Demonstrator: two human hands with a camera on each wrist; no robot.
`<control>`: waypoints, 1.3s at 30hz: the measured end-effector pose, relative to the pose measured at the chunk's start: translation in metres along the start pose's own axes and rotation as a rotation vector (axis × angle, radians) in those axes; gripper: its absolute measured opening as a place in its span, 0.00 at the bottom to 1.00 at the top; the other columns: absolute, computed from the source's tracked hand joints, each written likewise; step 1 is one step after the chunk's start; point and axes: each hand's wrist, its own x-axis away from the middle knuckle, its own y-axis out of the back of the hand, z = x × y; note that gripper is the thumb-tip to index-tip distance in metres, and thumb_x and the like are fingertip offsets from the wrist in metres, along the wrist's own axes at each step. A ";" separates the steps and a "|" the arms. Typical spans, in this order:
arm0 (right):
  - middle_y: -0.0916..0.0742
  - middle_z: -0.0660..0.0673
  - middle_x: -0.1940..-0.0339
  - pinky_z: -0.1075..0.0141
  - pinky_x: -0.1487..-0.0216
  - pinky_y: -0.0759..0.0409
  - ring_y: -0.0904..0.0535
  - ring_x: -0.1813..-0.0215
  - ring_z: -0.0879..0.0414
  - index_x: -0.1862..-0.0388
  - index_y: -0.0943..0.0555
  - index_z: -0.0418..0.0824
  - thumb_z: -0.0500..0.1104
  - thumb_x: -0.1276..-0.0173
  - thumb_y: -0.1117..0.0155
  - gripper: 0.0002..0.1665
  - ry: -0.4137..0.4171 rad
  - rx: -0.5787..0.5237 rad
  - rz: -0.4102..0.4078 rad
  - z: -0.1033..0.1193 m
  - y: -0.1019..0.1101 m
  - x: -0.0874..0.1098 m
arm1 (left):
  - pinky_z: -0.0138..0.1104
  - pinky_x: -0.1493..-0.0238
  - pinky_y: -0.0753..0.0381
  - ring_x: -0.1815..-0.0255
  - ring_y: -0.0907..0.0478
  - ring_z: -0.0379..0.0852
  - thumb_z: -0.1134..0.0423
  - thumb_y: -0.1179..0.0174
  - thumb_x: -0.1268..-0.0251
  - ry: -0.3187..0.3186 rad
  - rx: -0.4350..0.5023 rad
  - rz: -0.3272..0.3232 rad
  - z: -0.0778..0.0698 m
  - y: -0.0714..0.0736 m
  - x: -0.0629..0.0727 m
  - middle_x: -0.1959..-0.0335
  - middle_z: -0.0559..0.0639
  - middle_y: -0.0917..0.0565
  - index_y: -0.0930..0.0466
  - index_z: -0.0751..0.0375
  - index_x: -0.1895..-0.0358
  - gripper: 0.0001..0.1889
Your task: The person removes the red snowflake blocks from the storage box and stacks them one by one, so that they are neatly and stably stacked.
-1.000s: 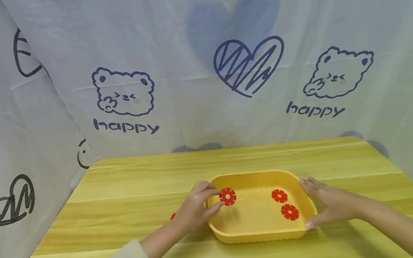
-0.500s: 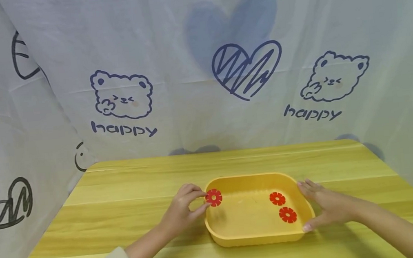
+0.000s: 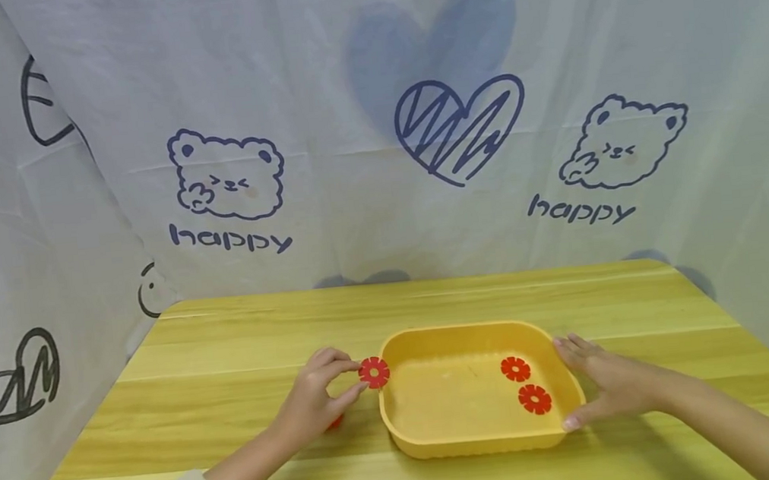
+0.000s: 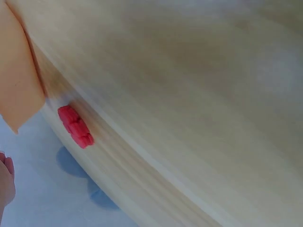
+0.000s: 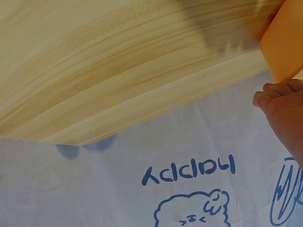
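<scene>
A bumpy red lump (image 4: 75, 126) sits on the wooden counter (image 4: 203, 109). Up and left of the lump, near it but not touching, is part of an orange tub (image 4: 18, 71). Down and left of the lump, a little bit of the left hand (image 4: 6, 182) shows, mostly cut off. Below the lump is pale cloth (image 4: 40, 194) with blue patches (image 4: 72, 162). Right of the lump, the counter looks blurry.

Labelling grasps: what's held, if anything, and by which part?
Left hand pinches a red notched disc by its left edge. Right hand touches the right end of the yellow tray, no grip evident.
</scene>
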 end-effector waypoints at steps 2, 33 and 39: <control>0.45 0.21 0.31 0.32 0.36 0.51 0.55 0.31 0.23 0.33 0.49 0.20 0.65 0.53 0.31 0.67 -0.002 0.000 0.002 0.000 0.000 0.000 | 0.26 0.65 0.21 0.65 0.26 0.43 0.73 0.27 0.61 0.015 0.000 -0.001 0.001 0.003 0.003 0.68 0.50 0.21 0.17 0.67 0.68 0.12; 0.47 0.22 0.31 0.32 0.35 0.54 0.57 0.31 0.23 0.32 0.50 0.20 0.67 0.53 0.32 0.69 -0.018 -0.008 0.036 0.003 0.003 -0.001 | 0.34 0.68 0.17 0.68 0.22 0.41 0.73 0.27 0.64 0.231 -0.086 -0.047 0.010 0.019 0.048 0.72 0.49 0.19 0.17 0.65 0.72 0.12; 0.47 0.22 0.31 0.33 0.35 0.53 0.57 0.31 0.24 0.32 0.50 0.20 0.66 0.53 0.32 0.69 -0.019 -0.004 0.034 0.003 0.002 0.000 | 0.31 0.65 0.17 0.67 0.21 0.41 0.72 0.27 0.63 0.281 -0.096 -0.018 0.010 0.018 0.056 0.71 0.48 0.19 0.16 0.64 0.71 0.11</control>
